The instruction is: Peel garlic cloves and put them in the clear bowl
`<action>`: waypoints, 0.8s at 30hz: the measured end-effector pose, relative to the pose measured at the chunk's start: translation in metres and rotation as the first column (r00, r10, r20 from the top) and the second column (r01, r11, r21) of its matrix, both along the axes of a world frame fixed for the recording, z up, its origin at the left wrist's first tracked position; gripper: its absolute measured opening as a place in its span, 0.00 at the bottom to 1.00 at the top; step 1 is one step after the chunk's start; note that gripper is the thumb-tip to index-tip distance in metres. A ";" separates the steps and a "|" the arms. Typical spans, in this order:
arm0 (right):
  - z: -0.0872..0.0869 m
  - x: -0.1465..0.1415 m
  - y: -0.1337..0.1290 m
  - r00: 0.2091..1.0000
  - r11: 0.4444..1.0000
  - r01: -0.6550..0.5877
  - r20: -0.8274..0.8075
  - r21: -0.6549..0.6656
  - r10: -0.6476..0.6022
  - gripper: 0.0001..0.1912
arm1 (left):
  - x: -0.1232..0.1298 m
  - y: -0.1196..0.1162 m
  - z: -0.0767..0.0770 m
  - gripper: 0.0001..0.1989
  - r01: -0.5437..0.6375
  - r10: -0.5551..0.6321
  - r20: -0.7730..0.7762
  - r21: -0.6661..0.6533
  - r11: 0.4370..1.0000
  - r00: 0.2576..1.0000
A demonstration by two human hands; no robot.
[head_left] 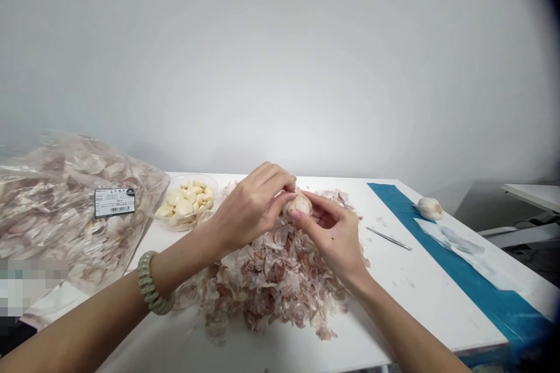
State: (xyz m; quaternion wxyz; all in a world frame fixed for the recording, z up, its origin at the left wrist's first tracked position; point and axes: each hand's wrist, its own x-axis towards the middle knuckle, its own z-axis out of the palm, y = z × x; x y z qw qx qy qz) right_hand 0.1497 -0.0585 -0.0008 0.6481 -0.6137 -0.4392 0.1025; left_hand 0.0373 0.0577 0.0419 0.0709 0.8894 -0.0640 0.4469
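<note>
A whitish garlic bulb is held up between my two hands, over a broad heap of papery garlic skins. My left hand, with a coiled green band on its wrist, is closed with thumb and fingertips on the bulb's upper left side. From the right, my right hand grips the bulb between thumb and fingers. Behind my left forearm stands a clear plastic bowl of peeled garlic cloves. The fingers partly hide the bulb.
A large clear bag of garlic skins with a price label fills the left side. Slim metal tweezers or a similar tool lies right of the heap. Another garlic bulb and a white plastic piece rest by a blue strip.
</note>
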 end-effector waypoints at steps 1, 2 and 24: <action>0.001 0.000 0.000 1.000 1.000 -0.004 -0.012 0.011 0.004 0.21 | 0.000 -0.001 0.000 0.04 -0.005 0.005 0.006 -0.004 1.000 1.000; 0.002 0.001 0.000 1.000 1.000 -0.008 -0.016 0.029 0.008 0.21 | 0.000 -0.001 -0.001 0.04 -0.012 0.012 0.026 -0.020 1.000 1.000; -0.002 0.015 0.004 0.907 0.931 -0.335 -0.219 0.144 0.360 0.19 | -0.004 0.002 0.010 0.07 0.045 -0.049 -0.017 -0.193 0.980 0.999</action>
